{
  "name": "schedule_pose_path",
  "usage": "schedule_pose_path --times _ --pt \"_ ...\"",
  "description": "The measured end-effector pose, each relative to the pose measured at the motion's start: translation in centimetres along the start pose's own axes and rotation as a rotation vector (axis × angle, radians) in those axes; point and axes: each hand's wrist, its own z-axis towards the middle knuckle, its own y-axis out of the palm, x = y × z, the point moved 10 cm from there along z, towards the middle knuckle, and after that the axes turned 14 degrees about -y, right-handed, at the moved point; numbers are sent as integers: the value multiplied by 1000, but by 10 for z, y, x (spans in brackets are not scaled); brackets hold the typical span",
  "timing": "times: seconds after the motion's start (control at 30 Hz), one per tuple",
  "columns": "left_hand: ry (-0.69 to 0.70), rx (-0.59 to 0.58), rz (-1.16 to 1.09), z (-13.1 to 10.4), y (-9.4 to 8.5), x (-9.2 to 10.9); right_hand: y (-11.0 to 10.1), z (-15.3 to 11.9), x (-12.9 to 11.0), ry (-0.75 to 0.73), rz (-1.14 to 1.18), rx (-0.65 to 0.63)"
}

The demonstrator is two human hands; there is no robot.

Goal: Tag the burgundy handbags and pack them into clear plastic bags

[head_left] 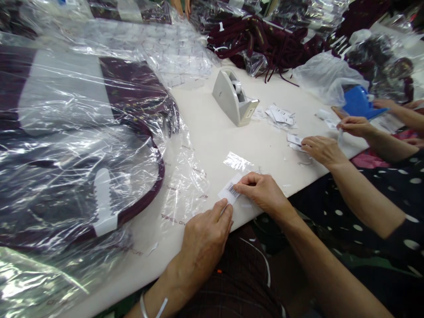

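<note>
Head view: barcode label (pixel 228 191) lies on the table (pixel 198 117).
Right hand (pixel 266 194): grip pinches the label.
Left hand (pixel 206 233): touches near edge, grip unclear.

White label (pixel 228 191): right part hidden under the right hand (pixel 263 192); print (barcode stripes aside) too small to read. Bagged maroon textile (pixel 86 159): cut off by left edge. Loose labels (pixel 281 115): lettering illegible. Blue object (pixel 357 101): blurred. Polka-dot clothing (pixel 407 212): cut off, right edge.
</note>
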Motion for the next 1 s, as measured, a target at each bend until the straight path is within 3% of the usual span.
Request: schedule_pose_path --times 1.0 --pt "1 -24 11 -1 2 -1 -2 -1 -5 -68 -61 40"
